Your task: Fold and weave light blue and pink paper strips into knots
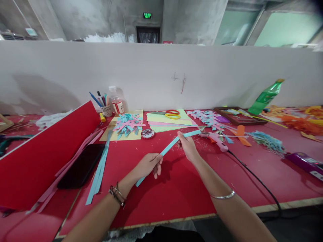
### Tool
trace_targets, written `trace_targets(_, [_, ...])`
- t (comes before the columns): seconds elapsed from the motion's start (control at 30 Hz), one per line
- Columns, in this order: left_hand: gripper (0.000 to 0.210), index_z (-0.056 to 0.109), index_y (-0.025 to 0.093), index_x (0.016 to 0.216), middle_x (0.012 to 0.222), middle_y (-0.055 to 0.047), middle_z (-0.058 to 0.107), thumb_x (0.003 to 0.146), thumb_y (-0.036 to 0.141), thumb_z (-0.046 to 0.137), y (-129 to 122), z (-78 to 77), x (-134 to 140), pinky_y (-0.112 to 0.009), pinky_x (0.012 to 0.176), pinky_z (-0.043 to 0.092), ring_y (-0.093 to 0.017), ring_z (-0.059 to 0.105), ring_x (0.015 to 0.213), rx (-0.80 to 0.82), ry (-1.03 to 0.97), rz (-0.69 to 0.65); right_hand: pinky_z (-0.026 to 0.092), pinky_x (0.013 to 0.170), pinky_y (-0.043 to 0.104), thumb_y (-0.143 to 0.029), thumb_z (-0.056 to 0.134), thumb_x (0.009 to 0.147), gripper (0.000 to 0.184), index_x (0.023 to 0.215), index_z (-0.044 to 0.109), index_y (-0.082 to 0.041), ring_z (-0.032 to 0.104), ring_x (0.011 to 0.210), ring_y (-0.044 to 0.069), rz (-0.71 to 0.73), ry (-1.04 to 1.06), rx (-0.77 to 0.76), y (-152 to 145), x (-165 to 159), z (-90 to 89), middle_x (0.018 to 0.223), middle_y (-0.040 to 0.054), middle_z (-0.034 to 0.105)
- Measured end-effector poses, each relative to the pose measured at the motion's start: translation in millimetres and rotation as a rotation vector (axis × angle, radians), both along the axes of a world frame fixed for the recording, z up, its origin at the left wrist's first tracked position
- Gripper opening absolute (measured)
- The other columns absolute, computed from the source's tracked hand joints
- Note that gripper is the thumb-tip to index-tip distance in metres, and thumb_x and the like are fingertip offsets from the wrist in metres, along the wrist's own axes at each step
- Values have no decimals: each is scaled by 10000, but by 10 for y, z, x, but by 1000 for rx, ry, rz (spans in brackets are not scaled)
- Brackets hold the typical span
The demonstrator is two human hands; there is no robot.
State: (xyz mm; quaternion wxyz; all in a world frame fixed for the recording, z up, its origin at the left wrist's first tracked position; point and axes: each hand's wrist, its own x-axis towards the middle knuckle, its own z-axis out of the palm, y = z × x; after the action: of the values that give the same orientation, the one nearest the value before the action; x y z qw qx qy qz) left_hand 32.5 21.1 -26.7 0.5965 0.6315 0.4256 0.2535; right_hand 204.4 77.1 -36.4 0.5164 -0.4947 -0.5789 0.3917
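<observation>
L hand [148, 165] & R hand [188, 145] both pinch blue strip [169, 147]; long axis slants fwd-R, far end nr glue gun [219, 140], R hand closer.

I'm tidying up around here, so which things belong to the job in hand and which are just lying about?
Belongs, it seems: blue strip, held by left hand and right hand; glue gun, near the strip's far end; loose strips; cut pieces; scissors.
Probably just lying about: phone; green bottle; clear bottle; pen cup.

Behind the held strip [171, 144] lie scissors [166, 113], left of it a phone [80, 168], right a glue gun [219, 140].
</observation>
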Motion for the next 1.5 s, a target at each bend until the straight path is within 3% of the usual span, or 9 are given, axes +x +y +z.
trace_targets(0.13, [268, 399, 152, 653, 393, 46, 512, 802, 351, 297, 15, -47, -11, -133, 319, 279, -47, 435, 277, -11, -33, 29, 311, 407, 205, -518, 318, 754, 440, 503, 405, -168, 394, 387, 75, 219, -29, -10, -53, -59, 29, 420, -22, 421])
trace_targets(0.33, [316, 421, 150, 667, 396, 49, 507, 781, 425, 316, 31, -88, -16, -142, 326, 291, -52, 436, 283, -4, -50, 49, 317, 435, 191, -482, 379, 742, 395, 516, 423, -161, 403, 421, 65, 292, -118, 1, -67, -71, 21, 448, -33, 432])
trace_targets(0.6, [324, 433, 146, 691, 392, 51, 506, 788, 425, 301, 31, -109, -4, -142, 338, 309, -54, 439, 289, 36, -73, 47, 305, 420, 179, -458, 389, 744, 402, 523, 492, -139, 393, 420, 56, 600, -178, -114, -185, -237, -23, 450, -26, 449])
trace_targets(1.0, [274, 388, 160, 636, 407, 43, 527, 789, 376, 317, 76, -58, -65, -143, 330, 297, -56, 453, 292, -27, -2, 3, 272, 408, 198, -498, 385, 728, 449, 435, 414, -159, 346, 358, 56, 339, -220, -106, -51, -99, -27, 374, -40, 401])
trace_targets(1.3, [320, 419, 152, 632, 439, 22, 546, 777, 425, 335, 204, -23, -379, -154, 371, 349, -63, 479, 340, -18, 64, -140, 286, 437, 206, -481, 402, 724, 433, 427, 395, -166, 358, 384, 67, 122, -90, -58, -20, 13, 49, 372, -40, 378])
trace_targets(1.5, [325, 469, 151, 689, 328, 81, 392, 788, 420, 317, 169, 20, -441, -128, 282, 211, -32, 299, 246, 31, 127, -145, 272, 411, 204, -488, 417, 717, 430, 433, 385, -167, 345, 372, 63, 111, 25, -57, -42, -24, 63, 373, -38, 371])
